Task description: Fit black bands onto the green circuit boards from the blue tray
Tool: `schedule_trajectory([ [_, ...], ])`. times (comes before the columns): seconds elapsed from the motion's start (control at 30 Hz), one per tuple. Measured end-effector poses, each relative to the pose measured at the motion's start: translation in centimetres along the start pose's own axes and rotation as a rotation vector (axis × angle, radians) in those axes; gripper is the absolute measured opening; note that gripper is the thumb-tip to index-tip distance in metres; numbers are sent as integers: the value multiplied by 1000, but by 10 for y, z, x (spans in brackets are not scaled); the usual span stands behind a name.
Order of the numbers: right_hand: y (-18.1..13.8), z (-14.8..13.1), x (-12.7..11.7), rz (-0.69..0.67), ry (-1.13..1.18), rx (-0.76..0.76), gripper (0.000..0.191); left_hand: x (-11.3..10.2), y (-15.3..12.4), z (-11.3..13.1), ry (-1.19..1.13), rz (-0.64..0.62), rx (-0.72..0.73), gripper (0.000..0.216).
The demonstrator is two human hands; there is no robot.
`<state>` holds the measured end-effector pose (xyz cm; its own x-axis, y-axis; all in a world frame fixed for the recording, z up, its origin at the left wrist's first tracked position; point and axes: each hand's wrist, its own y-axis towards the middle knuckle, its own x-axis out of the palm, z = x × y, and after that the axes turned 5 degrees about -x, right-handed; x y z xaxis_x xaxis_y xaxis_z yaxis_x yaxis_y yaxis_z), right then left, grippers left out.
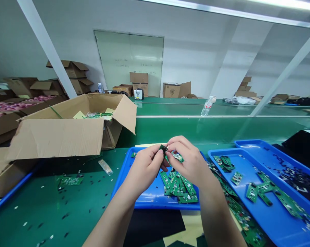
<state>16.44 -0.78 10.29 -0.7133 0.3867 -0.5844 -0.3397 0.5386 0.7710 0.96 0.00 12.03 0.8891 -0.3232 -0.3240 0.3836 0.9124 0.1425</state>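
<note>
My left hand (147, 164) and my right hand (187, 159) meet above a blue tray (147, 202). Pinched in the left fingers is a small circuit board (163, 148), mostly covered by them. The right thumb and forefinger close on its near edge, at a small dark part that I cannot make out clearly. Beneath my hands, several green circuit boards (179, 187) lie in a loose pile in the tray.
A second blue tray (257, 219) with boards stands right, beside another tray of small black parts (298, 181). An open cardboard box (59, 137) is at left. Small scraps and a lone board (71, 180) dot the green table. A plastic bottle (207, 107) stands farther back.
</note>
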Motion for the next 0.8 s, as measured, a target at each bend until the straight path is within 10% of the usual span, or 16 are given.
schedule_trajectory([
  [0.7, 1, 3, 8, 89, 47, 164, 2, 1, 1, -1, 30, 30, 14, 32],
  [0.8, -1, 7, 7, 212, 117, 285, 32, -2, 0, 0, -38, 67, 25, 31],
])
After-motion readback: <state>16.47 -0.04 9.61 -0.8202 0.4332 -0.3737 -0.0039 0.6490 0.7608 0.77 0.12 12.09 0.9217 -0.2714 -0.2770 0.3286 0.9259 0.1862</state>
